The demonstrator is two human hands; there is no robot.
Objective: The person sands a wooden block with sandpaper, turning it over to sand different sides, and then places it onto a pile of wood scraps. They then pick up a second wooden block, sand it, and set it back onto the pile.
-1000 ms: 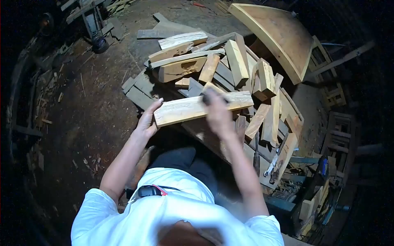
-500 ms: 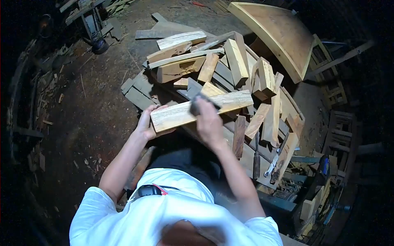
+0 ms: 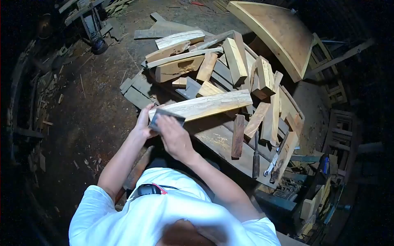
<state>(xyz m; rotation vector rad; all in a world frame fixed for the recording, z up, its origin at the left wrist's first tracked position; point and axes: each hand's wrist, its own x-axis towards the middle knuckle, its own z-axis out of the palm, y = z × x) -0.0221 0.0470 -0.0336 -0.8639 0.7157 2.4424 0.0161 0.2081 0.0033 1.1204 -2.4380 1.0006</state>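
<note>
My left hand (image 3: 144, 121) grips the near left end of a long pale wood block (image 3: 209, 103), which slants up to the right over the pile. Under the fingers of my right hand (image 3: 176, 137) is a flat dark grey piece of sandpaper (image 3: 177, 117), pressed on the block's left end close to my left hand. Part of that end is hidden by the sheet and my fingers. The block's upper face shows streaky grain, and its far right end reaches above other offcuts.
Several wood offcuts (image 3: 236, 61) are heaped on a low bench (image 3: 217, 137). A chisel-like tool with a dark handle (image 3: 256, 164) and a wrench (image 3: 271, 166) lie at its right. A large curved wooden panel (image 3: 283, 37) stands behind. Wood scraps (image 3: 92, 164) litter the floor.
My right hand has slid the sandpaper down and left along the block, from its middle to its left end. My left hand keeps its hold with hardly any movement.
</note>
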